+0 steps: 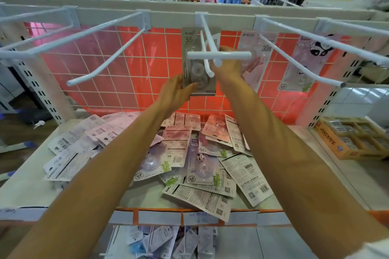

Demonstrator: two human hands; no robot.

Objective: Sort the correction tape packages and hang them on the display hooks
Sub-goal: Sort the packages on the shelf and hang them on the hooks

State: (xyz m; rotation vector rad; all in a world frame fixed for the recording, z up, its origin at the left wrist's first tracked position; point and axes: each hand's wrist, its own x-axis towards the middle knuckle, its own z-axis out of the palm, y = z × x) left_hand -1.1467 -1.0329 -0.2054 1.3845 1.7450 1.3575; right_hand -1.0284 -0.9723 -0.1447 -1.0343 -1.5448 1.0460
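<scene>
Two bare arms reach up and away from the camera toward a rack of white hooks. Up there, the left hand (174,92) grips the bottom left corner of a grey package (197,75), with the thumb on the front and the fingers curled behind. The right hand (228,63) is at the right side of the same package, partly hidden behind the middle hook (219,55), so I cannot tell if it is holding on or just touching. The grey package is a tall card with a big "36" near the top and a clear bubble showing two round wheels inside. It stands upright, with its top up by the hook's wire. Just to the right of the right hand hangs a pink package (266,48) marked "30m", and further right hangs a panda package (311,52). Behind the hands is a red wall with a white grid (105,58). Below the hands, a messy pile of packages (189,153) lies on the shelf (27,185), some pink, some purple with pandas, many face down. Off to the right sits a yellow box (353,141).
</scene>
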